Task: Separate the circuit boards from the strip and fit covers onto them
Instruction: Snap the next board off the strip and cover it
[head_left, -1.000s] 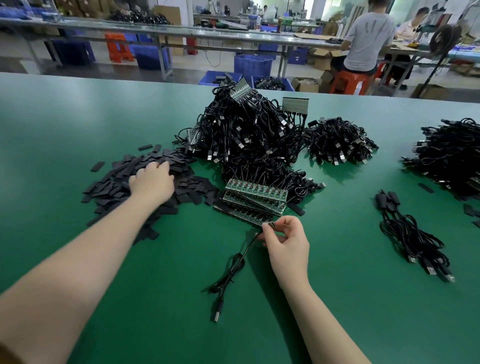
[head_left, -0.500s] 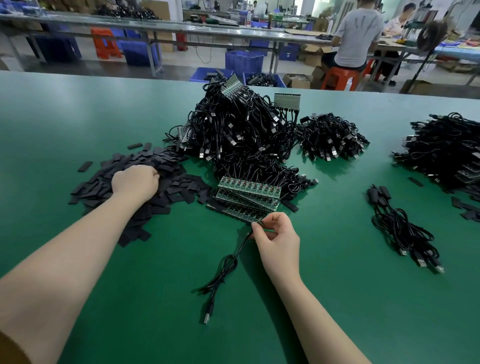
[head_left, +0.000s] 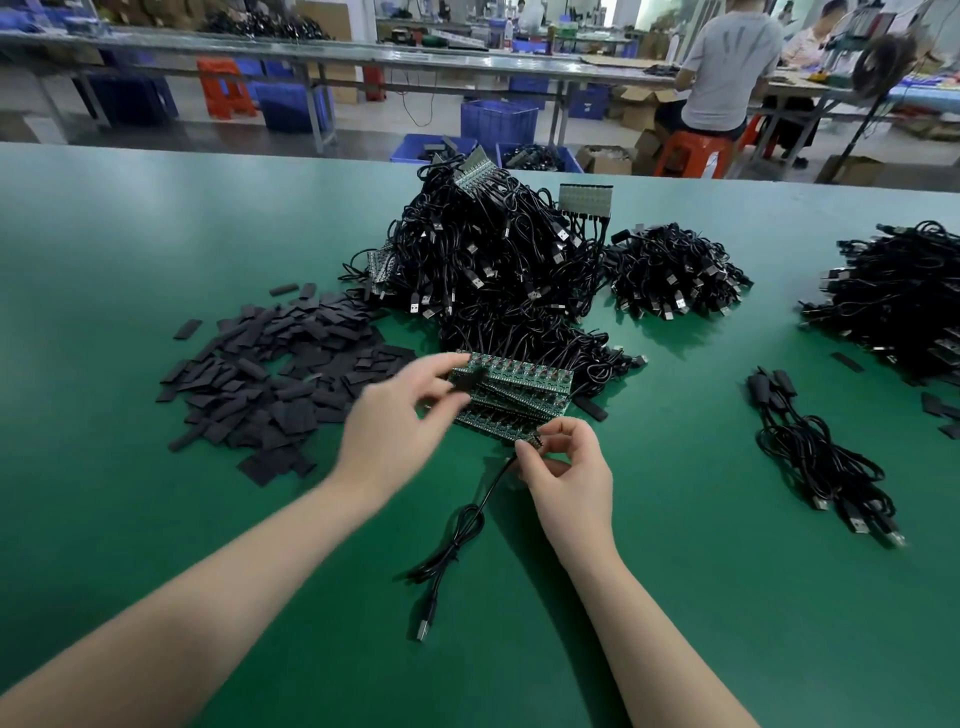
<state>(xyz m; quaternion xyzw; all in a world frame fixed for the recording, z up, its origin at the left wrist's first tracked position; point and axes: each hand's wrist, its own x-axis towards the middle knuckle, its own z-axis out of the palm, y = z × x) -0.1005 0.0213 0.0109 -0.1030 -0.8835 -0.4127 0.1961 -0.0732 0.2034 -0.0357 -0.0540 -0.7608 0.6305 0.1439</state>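
My right hand (head_left: 563, 478) pinches a small circuit board (head_left: 536, 442) whose black USB cable (head_left: 457, 540) trails toward me on the green table (head_left: 701, 597). Just beyond it lie stacked strips of green circuit boards (head_left: 519, 387) with cables attached. My left hand (head_left: 397, 421) hovers over the strips' left end and pinches a small black cover (head_left: 464, 384) between thumb and fingers. The loose pile of black covers (head_left: 275, 374) lies to the left.
A big heap of black cables with board strips (head_left: 493, 260) sits behind the strips, a smaller bundle (head_left: 675, 275) to its right, another heap (head_left: 904, 312) at the far right. A few finished cables (head_left: 821, 457) lie on the right. People work at benches beyond.
My left hand left the cover pile and moved right toward the strips with a black cover in its fingers. The right hand stays put with the board.
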